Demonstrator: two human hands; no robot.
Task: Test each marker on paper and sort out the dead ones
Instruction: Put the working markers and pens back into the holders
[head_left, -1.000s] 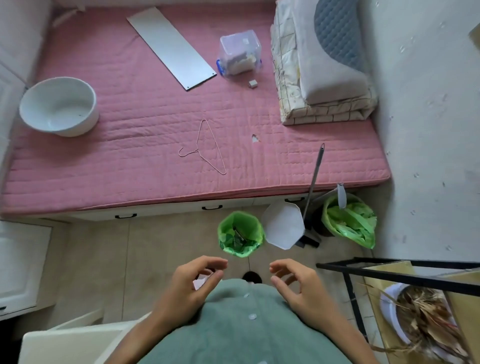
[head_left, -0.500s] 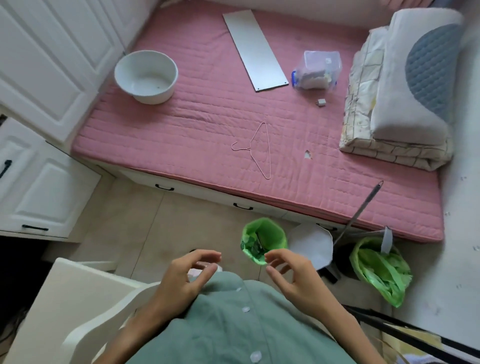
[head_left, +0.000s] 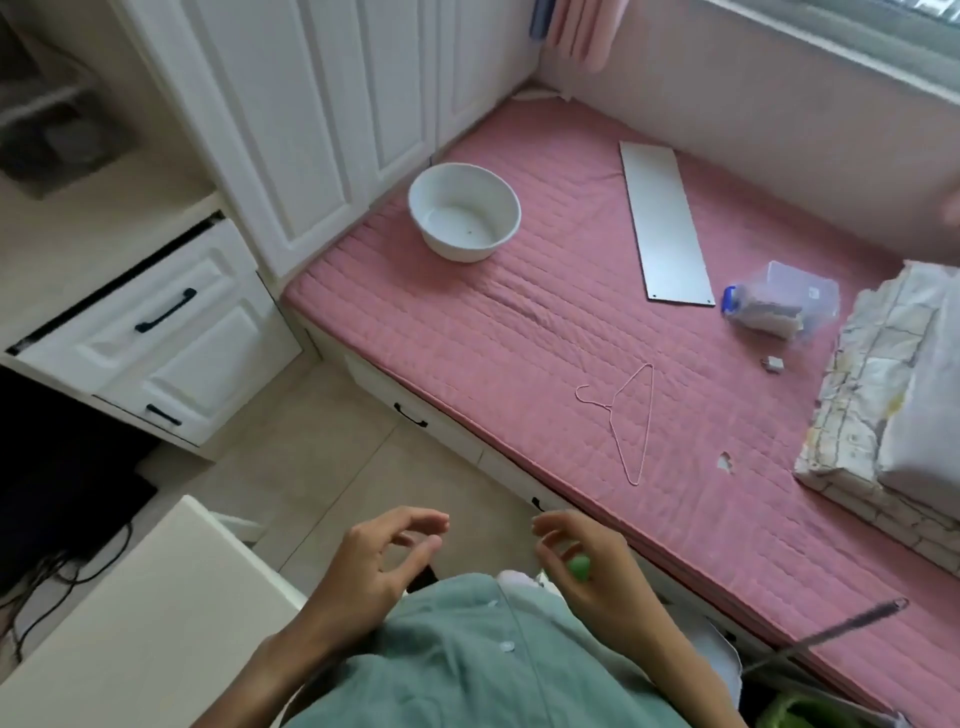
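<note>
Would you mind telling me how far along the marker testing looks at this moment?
Nothing looks done: no markers or paper are in view. Both hands, left hand and right hand, hover with loosely curled fingers, holding nothing, near the pink quilted mattress. All testing and sorting remains.

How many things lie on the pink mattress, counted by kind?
White bowl: 1
Grey flat panel: 1
Clear plastic box: 1
Wire hanger: 1
Small metal piece: 1
Folded bedding stack: 1
Total: 6

A home bedroom: pink quilted mattress (head_left: 597, 332), folded bedding (head_left: 893, 395), white wardrobe doors (head_left: 311, 104), wire hanger (head_left: 631, 421).
</note>
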